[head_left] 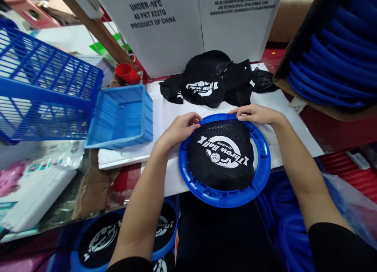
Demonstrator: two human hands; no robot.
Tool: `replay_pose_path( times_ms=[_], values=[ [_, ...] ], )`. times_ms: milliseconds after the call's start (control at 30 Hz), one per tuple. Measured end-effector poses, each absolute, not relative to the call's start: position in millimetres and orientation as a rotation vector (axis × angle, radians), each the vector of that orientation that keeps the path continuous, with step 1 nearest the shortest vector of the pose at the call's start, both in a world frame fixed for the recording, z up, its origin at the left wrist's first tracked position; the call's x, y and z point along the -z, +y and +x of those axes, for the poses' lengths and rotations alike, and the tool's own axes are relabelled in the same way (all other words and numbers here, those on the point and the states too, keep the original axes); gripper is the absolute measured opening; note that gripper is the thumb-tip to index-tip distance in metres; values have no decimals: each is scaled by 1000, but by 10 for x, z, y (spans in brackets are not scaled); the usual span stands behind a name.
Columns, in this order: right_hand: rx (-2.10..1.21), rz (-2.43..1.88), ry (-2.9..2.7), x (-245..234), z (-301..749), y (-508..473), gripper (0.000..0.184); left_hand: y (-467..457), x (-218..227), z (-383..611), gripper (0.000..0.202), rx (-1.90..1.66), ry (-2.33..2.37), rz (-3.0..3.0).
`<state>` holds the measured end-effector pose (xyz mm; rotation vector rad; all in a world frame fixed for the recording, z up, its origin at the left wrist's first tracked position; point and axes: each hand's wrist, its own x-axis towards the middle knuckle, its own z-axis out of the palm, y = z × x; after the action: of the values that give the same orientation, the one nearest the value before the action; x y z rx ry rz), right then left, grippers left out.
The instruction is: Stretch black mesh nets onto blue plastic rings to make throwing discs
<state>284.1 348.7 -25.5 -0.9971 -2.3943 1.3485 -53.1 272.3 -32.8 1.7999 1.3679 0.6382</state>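
Checking the head feed remotely, I had the blue ring (224, 199) flat side up in front of the wearer, far part over the white sheet (300, 134), near edge out past the table toward the lap. Mesh disc (218, 179) lay inside it, loose on the right: pale gap between cloth and ring there. Print legible: "Throw Ball", white, with a ball graphic; on the smaller line I got only "CATCH".

Left hand (188, 125) was at the far-left rim, fingers curled, tips close together at the mesh edge. Right hand (255, 114) lay over the far-right rim, fingers bent, tips on the plastic. Couldn't tell whether either one pinched mesh, ring or both.

White carton (171, 48) behind read "UNDER -18°C", "40 PKT X227G", "PRODUCT OF CHINA"; its other face carried an address, "DONGSHAN COUNTY, ZHANGZHOU CITY, FUJIAN" readable. Black mesh pile (206, 64) sat against it, top piece showing "Ball". Spare blue rings (332, 72) were stacked in an open box at right. Blue tray (126, 136) stood left of the work. Ringed discs (100, 240) lay low at left, "Throw" readable on one.
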Motion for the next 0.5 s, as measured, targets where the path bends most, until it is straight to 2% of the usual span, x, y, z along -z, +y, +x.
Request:
replay_pose_path(
  times_ms=[500],
  values=[
    [-1238, -1042, -2390, 268, 2769, 3440, 25, 2696, 305, -475, 16, -639, 1462, 1899]
  ],
)
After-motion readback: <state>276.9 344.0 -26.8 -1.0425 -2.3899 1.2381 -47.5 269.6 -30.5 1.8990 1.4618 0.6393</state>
